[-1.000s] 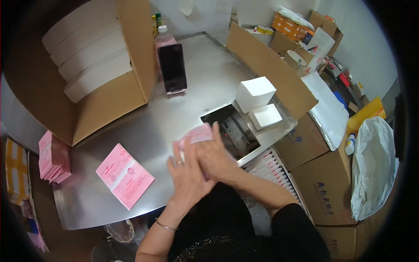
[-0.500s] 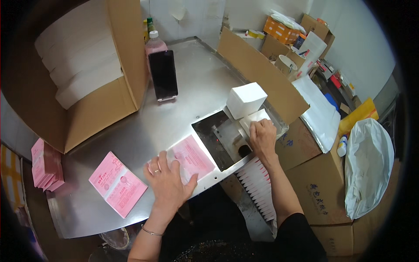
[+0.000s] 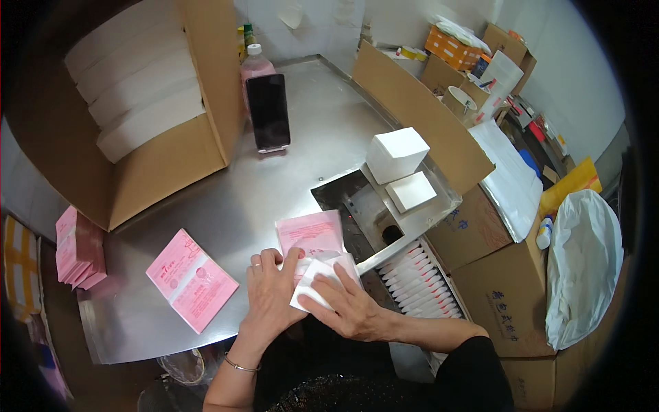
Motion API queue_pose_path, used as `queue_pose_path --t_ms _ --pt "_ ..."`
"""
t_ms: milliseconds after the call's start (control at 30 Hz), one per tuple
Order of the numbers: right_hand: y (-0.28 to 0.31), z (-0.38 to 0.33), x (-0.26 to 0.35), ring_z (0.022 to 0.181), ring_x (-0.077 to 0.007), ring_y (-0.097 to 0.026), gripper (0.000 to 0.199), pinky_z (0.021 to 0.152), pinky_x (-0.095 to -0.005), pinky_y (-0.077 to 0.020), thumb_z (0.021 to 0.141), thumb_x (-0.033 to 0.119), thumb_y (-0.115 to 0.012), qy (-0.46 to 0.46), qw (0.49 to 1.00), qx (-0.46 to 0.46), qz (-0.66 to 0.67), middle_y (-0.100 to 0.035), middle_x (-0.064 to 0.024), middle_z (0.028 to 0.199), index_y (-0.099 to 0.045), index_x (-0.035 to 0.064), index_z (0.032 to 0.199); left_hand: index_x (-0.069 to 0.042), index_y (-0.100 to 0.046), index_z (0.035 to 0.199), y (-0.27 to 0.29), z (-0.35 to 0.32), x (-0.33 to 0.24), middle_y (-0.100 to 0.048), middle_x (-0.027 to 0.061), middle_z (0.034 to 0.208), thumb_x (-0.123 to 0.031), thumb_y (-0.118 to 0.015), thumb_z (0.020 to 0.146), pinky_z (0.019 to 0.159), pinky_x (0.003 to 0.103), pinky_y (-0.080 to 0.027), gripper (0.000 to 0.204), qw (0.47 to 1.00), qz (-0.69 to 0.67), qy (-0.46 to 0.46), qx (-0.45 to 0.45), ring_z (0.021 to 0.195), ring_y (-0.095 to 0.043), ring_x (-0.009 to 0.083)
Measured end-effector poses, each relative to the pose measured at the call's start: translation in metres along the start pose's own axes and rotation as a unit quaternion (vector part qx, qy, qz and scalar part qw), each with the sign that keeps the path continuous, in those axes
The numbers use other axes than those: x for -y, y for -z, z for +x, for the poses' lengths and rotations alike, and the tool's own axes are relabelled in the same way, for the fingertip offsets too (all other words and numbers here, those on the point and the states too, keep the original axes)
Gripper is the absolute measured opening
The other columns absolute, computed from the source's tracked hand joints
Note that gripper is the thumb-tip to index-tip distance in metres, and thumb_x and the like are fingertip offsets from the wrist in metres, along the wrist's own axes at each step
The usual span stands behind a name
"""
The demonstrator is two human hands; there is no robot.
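Observation:
My right hand [image 3: 349, 307] grips a small stack of folded white tissues [image 3: 317, 275], its fingers spread over the top. The stack sits at the near end of a pink printed plastic bag [image 3: 312, 230], which lies flat at the table's front edge. My left hand [image 3: 271, 292] is closed on the bag's near left edge, thumb and fingertips against the film; the stack partly hides that edge. To the left lies a pile of similar pink bags [image 3: 192, 281]. A tall white tissue block [image 3: 398, 155] and a lower one [image 3: 412, 191] stand beyond the table opening [image 3: 350, 206].
A carton [image 3: 175, 175] of white tissue stacks stands at the back left. Near it are a phone [image 3: 268, 113] and a pink bottle [image 3: 255, 62]. Filled packs [image 3: 420, 285] stand in a row below the right edge. More pink bags [image 3: 79, 247] sit far left.
My right hand has brought a tissue stack from beside the tall block left to the bag. My left hand has gone from lying spread to gripping the bag's edge. The view has shifted slightly.

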State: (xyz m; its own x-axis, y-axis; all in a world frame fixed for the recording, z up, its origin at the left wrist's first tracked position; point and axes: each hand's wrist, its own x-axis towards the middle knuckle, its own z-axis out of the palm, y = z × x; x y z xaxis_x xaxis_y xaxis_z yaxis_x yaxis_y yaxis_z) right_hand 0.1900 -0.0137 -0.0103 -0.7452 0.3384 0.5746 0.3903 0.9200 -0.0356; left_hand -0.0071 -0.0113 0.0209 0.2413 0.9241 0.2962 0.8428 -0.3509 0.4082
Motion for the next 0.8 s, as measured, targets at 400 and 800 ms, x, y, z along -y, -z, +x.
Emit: queue_pose_path --t_ms 400,800 --pt "-0.035 0.011 -0.142 0.094 -0.0394 -0.068 0.021 0.09 -0.0499 -0.0509 0.09 0.011 -0.053 -0.449 0.861 0.239 0.006 -0.071 -0.0206 0.096 -0.068 0.005 0.104 -0.007 -0.067 0.105 0.006 -0.037 0.002 -0.056 0.0132 0.103 -0.001 -0.074 0.075 0.081 0.042 -0.041 0.031 0.995 -0.077 -0.067 -0.015 0.096 -0.055 0.0303" --pt "0.025 -0.046 -0.166 0.093 -0.0293 -0.056 0.013 0.081 -0.043 -0.0432 0.086 0.013 -0.067 -0.376 0.868 -0.051 -0.322 -0.057 -0.0118 0.091 -0.064 0.0048 0.095 -0.005 -0.057 0.105 0.066 -0.088 0.077 -0.056 0.0162 0.103 -0.002 -0.059 0.079 0.104 0.056 -0.032 0.026 0.959 0.206 0.185 -0.066 0.107 -0.053 0.0368"
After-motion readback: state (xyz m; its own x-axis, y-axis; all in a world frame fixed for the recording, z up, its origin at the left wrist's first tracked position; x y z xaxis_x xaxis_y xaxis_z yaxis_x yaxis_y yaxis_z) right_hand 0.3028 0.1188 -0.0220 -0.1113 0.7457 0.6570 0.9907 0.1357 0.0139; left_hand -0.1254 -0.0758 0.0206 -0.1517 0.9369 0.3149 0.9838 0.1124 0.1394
